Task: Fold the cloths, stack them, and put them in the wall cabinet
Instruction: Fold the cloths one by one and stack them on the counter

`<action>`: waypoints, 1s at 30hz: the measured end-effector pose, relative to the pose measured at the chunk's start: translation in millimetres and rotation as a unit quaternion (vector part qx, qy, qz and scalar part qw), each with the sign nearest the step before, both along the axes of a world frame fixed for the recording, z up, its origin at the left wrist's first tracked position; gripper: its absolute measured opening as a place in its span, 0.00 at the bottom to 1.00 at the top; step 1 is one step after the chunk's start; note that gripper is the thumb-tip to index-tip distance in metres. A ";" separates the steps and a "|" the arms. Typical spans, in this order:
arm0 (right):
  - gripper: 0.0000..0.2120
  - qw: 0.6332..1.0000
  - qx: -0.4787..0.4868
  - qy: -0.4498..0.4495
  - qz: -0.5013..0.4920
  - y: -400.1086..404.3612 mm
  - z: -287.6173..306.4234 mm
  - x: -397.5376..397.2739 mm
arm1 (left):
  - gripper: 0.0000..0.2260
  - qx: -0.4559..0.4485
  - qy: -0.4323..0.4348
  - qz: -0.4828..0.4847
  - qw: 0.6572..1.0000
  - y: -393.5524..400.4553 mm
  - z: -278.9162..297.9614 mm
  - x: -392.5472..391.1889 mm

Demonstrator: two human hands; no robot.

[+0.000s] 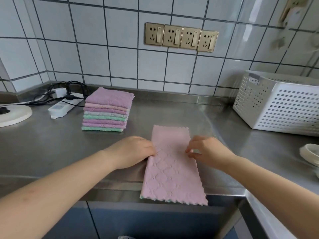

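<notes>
- Pink cloth (pixel 172 166), folded into a long narrow strip, lies flat on the steel table (pixel 51 149) in front of the person, its near zigzag edge hanging just over the table's front lip.
- A thin green edge shows under the cloth's near left corner.
- The left hand (pixel 134 150) sits at the strip's left edge about halfway along it, fingers curled and touching the cloth's border; whether they pinch the edge or only press against it cannot be told.
- The right hand (pixel 207 150) sits opposite at the right edge, thumb and fingertips drawn together over the cloth's border as if pinching it; the exact grip is hidden by the fingers.
- The cloth lies between the two hands, extending beyond them both toward the wall and toward the person.
- A stack of folded cloths (pixel 107 111), purple, pink, grey-white and green, stands farther back and to the left, well apart from both hands.
- A white perforated basket (pixel 279 107) stands at the right rear of the table.
- A white power strip (pixel 63 105) with black cables lies left of the stack, near a round white object (pixel 13 114) at the left edge.
- Four brass-coloured sockets (pixel 181 37) are set in the tiled wall.
</notes>
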State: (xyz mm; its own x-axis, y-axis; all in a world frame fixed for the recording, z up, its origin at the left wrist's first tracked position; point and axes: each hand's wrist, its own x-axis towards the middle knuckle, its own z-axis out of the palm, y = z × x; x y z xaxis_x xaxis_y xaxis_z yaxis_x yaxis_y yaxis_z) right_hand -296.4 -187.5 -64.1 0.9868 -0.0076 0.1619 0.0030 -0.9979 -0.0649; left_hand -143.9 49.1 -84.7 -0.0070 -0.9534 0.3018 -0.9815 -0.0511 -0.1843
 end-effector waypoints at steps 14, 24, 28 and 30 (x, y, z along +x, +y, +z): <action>0.08 0.994 -0.032 -0.088 0.062 0.0 -13.7 -21.6 | 0.17 -0.050 0.120 0.085 0.988 1.4 -4.7 -8.4; 0.08 0.886 0.367 0.044 -0.280 5.1 0.6 16.1 | 0.06 -0.121 0.425 0.262 0.858 -29.3 1.2 -7.3; 0.08 0.857 0.414 0.062 -0.302 -1.7 0.1 22.8 | 0.26 -0.141 0.461 0.278 0.831 -33.8 3.6 -7.0; 0.13 0.860 0.411 0.036 -0.300 -1.1 -1.3 26.2 | 0.28 -0.155 0.481 0.269 0.820 -36.5 2.8 -7.4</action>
State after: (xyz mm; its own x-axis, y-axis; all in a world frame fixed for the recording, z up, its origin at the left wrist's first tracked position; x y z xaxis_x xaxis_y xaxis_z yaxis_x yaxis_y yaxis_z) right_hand -270.2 -188.6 -65.4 0.7720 -0.6025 -0.2025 -0.5306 -0.4356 -0.7271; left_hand -151.4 12.6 -81.9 0.7721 -0.6177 0.1494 -0.4858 -0.4220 0.7655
